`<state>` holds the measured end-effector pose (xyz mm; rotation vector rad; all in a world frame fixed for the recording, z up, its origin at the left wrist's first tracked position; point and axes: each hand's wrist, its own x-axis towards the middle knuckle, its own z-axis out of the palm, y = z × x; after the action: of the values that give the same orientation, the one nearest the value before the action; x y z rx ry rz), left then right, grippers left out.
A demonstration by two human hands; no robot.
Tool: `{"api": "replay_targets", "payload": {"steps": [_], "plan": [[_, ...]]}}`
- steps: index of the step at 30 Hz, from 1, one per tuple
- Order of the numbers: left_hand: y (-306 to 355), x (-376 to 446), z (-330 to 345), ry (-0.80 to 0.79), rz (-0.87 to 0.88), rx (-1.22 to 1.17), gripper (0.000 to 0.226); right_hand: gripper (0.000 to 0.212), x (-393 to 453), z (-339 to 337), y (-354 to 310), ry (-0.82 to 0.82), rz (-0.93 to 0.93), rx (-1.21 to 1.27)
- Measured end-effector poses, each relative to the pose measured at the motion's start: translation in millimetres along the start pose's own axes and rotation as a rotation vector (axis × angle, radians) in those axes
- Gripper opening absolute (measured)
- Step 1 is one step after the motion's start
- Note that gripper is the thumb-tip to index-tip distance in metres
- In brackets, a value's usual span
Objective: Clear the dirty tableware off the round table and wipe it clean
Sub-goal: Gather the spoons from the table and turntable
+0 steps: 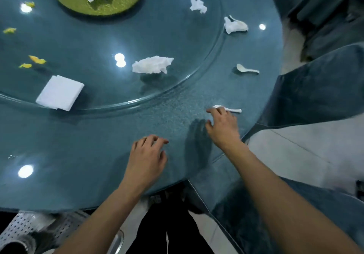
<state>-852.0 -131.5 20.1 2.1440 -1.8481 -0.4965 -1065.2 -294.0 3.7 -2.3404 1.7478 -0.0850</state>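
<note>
Nearby, crumpled tissues (152,64) and a folded napkin (60,93) litter the glass turntable (197,80). Right hand (222,125) touches a white spoon (233,110), grip unclear; left hand (147,155) hovers relaxed, holding nothing.

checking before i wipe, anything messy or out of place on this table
Yes. Crumpled tissues and yellow food scraps litter the glass turntable; two white spoons lie loose on the table, one alone, one by the right hand.
</note>
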Motion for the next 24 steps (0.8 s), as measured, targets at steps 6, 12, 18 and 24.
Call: {"api": "replay_targets", "payload": {"steps": [6, 12, 18, 24], "plan": [[5.4, 12.5, 26.1, 0.001, 0.044, 0.023, 0.028, 0.035, 36.7, 6.4, 49.0, -0.065, 0.124, -0.122], [13.6, 11.4, 40.2, 0.01, 0.058, 0.053, 0.028, 0.022, 36.4, 24.9, 71.6, -0.009, 0.069, -0.148], [32.0, 10.3, 34.8, -0.047, 0.02, -0.013, 0.03, 0.02, -2.8, 17.6, 57.8, -0.014, 0.16, -0.009], [78.8, 13.3, 30.6, -0.11, -0.239, -0.764, 0.026, 0.009, -76.1, -21.1, 15.7, -0.062, 0.366, 0.692]]}}
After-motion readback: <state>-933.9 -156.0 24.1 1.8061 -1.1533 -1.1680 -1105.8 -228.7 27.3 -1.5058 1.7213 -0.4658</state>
